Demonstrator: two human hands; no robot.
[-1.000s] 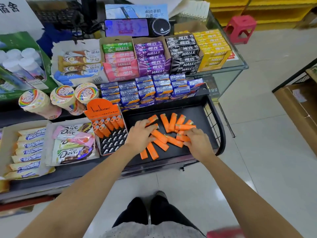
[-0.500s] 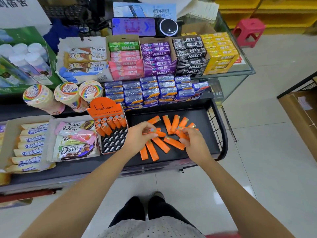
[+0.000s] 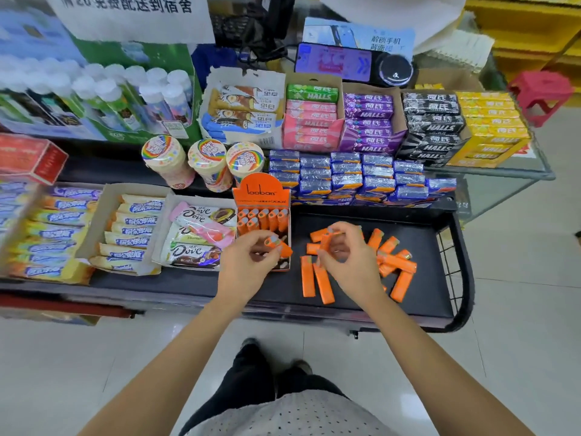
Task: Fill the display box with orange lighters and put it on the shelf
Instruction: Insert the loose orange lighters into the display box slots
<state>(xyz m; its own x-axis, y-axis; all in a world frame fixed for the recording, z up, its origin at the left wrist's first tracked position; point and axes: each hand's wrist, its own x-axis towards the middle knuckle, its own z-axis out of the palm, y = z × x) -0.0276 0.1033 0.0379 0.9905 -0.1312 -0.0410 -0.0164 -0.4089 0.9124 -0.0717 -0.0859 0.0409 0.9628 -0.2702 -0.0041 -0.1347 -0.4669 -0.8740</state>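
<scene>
An orange display box (image 3: 261,196) with an arched header card stands on the black shelf (image 3: 424,297); several orange lighters (image 3: 263,218) fill its back rows. My left hand (image 3: 248,265) is over the box's front rows, shut on one orange lighter (image 3: 278,245). My right hand (image 3: 349,262) is to the right, above the pile, and holds an orange lighter (image 3: 325,240) in its fingers. Several loose orange lighters (image 3: 397,262) lie scattered on the shelf, two of them side by side (image 3: 314,280) between my hands.
Dove chocolate in a carton (image 3: 195,243) sits left of the display box. Blue gum packs (image 3: 361,177) stack behind it, Halls boxes (image 3: 371,124) above. Three round candy tubs (image 3: 207,162) stand at the back left. A wire rail (image 3: 462,272) closes the shelf's right end.
Both hands lifted off the pile, each with a lighter. My left hand moved left over the display box. The camera also shifted left and closer.
</scene>
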